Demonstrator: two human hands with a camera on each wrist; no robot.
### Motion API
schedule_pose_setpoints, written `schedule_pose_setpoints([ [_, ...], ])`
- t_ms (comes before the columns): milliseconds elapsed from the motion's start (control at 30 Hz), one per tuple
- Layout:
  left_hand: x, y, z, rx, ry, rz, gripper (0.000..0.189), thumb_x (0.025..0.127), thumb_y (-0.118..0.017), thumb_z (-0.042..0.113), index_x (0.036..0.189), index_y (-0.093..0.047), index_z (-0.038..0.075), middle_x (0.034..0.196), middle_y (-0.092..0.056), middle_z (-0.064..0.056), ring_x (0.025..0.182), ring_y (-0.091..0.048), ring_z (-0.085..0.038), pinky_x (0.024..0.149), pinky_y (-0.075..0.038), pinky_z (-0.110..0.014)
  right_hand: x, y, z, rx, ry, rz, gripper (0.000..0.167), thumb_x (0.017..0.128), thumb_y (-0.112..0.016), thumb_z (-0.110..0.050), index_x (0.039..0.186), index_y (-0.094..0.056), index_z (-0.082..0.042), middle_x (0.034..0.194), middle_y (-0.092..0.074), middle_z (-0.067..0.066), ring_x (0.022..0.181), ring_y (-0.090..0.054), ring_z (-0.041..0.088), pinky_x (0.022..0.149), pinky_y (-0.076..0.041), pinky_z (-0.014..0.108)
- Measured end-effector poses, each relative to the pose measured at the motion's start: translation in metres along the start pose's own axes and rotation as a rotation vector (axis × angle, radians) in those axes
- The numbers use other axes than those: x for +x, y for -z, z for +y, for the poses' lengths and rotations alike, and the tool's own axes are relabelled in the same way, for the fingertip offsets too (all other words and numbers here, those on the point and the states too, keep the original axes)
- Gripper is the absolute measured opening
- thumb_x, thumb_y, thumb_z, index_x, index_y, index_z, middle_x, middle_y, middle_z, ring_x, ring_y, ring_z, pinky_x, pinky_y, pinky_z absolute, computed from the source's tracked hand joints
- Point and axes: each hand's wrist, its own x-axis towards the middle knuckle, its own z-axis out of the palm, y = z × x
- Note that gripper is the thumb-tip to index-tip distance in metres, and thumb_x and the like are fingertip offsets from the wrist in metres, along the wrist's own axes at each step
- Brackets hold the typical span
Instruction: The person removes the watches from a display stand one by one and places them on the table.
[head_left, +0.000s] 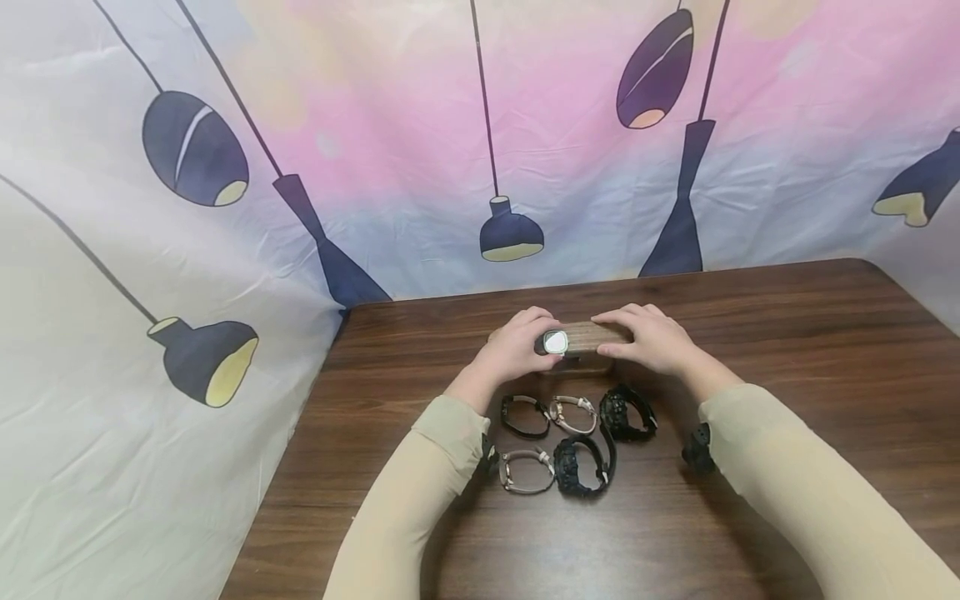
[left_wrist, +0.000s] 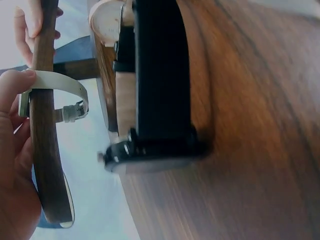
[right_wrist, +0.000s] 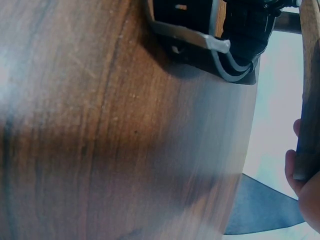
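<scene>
A wooden watch stand with a horizontal bar (head_left: 587, 337) stands toward the back of the table. Looped round the bar is a wristwatch (head_left: 556, 342) with a square, bright face. Its pale strap (left_wrist: 60, 82) and buckle hang below the bar in the left wrist view. My left hand (head_left: 517, 340) pinches this watch at the bar, thumb on the strap. At the bar's other end, my right hand (head_left: 651, 335) grips the wood between thumb and fingers. Nearer me lie a slim black watch (head_left: 506, 412), a rose-gold watch (head_left: 557, 410) and a chunky black watch (head_left: 615, 412).
Closer to the front are another chunky black watch (head_left: 567, 468) and a light-strapped watch (head_left: 506, 471). All rest on the dark wooden table (head_left: 390, 467). A printed cloth (head_left: 420, 150) with lamp drawings hangs behind the table's back edge.
</scene>
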Motion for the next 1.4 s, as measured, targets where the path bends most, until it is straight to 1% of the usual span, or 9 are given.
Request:
schedule_pose_setpoints([
  [133,-0.003,0.002,-0.003,-0.023,0.019,-0.008,0.040,0.081,-0.072,0.023,0.117,-0.062,0.010,0.118,-0.053,-0.004,0.109,-0.048,-0.020,0.090,-0.041,-0.031,0.000,0.001,-0.001,0.000,-0.001,0.003,0.058,0.084,-0.061,-0.055,0.132,-0.054,-0.025,0.129,-0.050,0.009,0.111,-0.044,0.031,0.085,-0.038,0.055],
  [267,-0.005,0.003,-0.004,-0.032,0.023,-0.017,0.041,0.082,-0.072,0.022,0.119,-0.061,0.007,0.119,-0.053,-0.006,0.109,-0.048,-0.022,0.092,-0.041,-0.032,0.000,0.000,-0.001,0.000,0.002,0.000,0.057,0.084,-0.061,-0.054,0.133,-0.053,-0.026,0.130,-0.050,0.009,0.111,-0.043,0.030,0.086,-0.038,0.054],
  [400,-0.006,0.004,-0.006,-0.014,0.016,-0.018,0.041,0.082,-0.072,0.023,0.118,-0.061,0.008,0.119,-0.054,-0.005,0.108,-0.048,-0.022,0.091,-0.040,-0.031,0.000,-0.001,-0.001,0.004,0.004,-0.002,0.058,0.084,-0.061,-0.055,0.133,-0.053,-0.026,0.129,-0.050,0.008,0.110,-0.044,0.030,0.086,-0.038,0.054],
  [533,-0.009,0.005,-0.010,0.010,0.011,-0.006,0.039,0.080,-0.073,0.024,0.115,-0.062,0.010,0.117,-0.054,-0.003,0.105,-0.048,-0.020,0.089,-0.041,-0.030,0.000,-0.001,-0.001,0.008,0.005,-0.002,0.058,0.084,-0.061,-0.055,0.133,-0.053,-0.026,0.129,-0.050,0.009,0.111,-0.043,0.030,0.086,-0.038,0.054],
  [733,-0.013,0.008,-0.016,-0.008,0.029,0.003,0.039,0.079,-0.073,0.023,0.114,-0.061,0.009,0.115,-0.054,-0.003,0.104,-0.048,-0.019,0.088,-0.041,-0.030,-0.001,0.001,-0.003,0.015,0.007,-0.007,0.057,0.085,-0.061,-0.052,0.134,-0.053,-0.024,0.130,-0.050,0.009,0.112,-0.043,0.031,0.087,-0.037,0.056],
  [933,-0.016,0.008,-0.018,-0.012,0.026,0.003,0.041,0.078,-0.074,0.021,0.114,-0.061,0.008,0.115,-0.055,-0.004,0.103,-0.049,-0.020,0.088,-0.041,-0.031,-0.001,-0.002,0.000,0.018,0.002,-0.013,0.060,0.085,-0.060,-0.055,0.135,-0.052,-0.023,0.130,-0.049,0.009,0.114,-0.042,0.032,0.087,-0.037,0.056],
  [1200,-0.020,0.010,-0.023,-0.019,0.034,0.027,0.043,0.077,-0.074,0.020,0.115,-0.060,0.006,0.115,-0.054,-0.005,0.103,-0.049,-0.020,0.089,-0.041,-0.030,-0.001,-0.001,-0.001,0.025,0.008,-0.008,0.059,0.085,-0.060,-0.055,0.134,-0.052,-0.024,0.131,-0.049,0.009,0.114,-0.042,0.031,0.088,-0.037,0.056],
  [1400,-0.020,0.011,-0.022,-0.037,0.040,0.031,0.044,0.076,-0.075,0.022,0.115,-0.060,0.007,0.113,-0.054,-0.004,0.102,-0.048,-0.020,0.088,-0.041,-0.031,-0.001,0.000,-0.001,0.025,0.004,-0.011,0.058,0.085,-0.060,-0.054,0.134,-0.052,-0.025,0.131,-0.049,0.008,0.114,-0.042,0.031,0.087,-0.037,0.056],
])
